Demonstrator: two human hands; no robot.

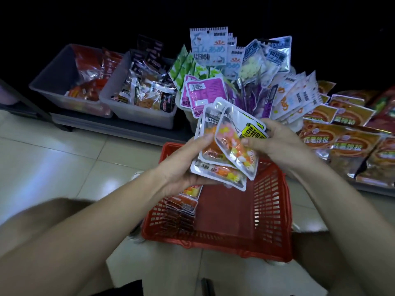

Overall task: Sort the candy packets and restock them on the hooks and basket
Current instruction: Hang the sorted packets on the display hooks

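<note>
The left hand (188,161) holds a pile of candy packets (215,170) over the red basket (273,210), with its thumb on top. The right hand (277,144) pinches the top packet (233,129) at its 3 o'clock edge. More packets (183,202) lie in the basket at 7 o'clock, and gray bins (139,113) sit at 10 o'clock.

Held candy packets (226,146), near centre: glossy plastic film, clear windows, silvery foil-look borders, slightly crinkled. Red basket (273,210), near: hard moulded plastic, slotted walls, dull sheen. Grey bins (51,73), far left: smooth translucent plastic, fairly matt. Orange packets (342,144), right: shiny metallic-look film, strong glare. White-blue packets (208,45), far centre: glossy printed film, serrated top edges. Floor tiles (53,157), left: smooth, polished, reflecting light. Shelf base (119,129) under bins: dark, matt, material unclear.
</note>
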